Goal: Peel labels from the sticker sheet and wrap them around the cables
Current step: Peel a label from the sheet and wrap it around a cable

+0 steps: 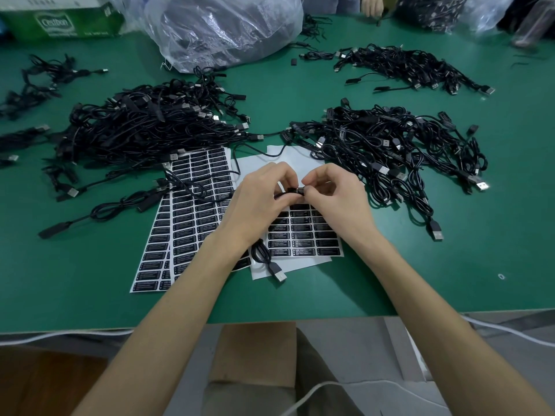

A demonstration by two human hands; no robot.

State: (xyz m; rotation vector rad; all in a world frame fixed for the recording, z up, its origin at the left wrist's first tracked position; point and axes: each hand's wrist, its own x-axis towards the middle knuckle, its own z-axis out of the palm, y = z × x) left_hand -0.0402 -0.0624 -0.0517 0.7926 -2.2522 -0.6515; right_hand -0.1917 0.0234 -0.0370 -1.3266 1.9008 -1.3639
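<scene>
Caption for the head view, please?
Left hand and right hand pinch a cable above the sticker sheet.

From the sticker sheets point(192, 223), bare green table point(420, 280) lies open at four and at eight o'clock. A cable heap point(150, 127) blocks ten o'clock, a second cable heap point(390, 151) two o'clock. At twelve a narrow green lane runs between them to the plastic bag point(228, 28). A loose cable point(99, 210) crosses nine o'clock.

I've one black cable point(279, 195) raised, black label point(296, 190) on it, its USB plug point(278, 274) trailing across the sticker sheet point(303, 235), upper rows peeled bare.
</scene>
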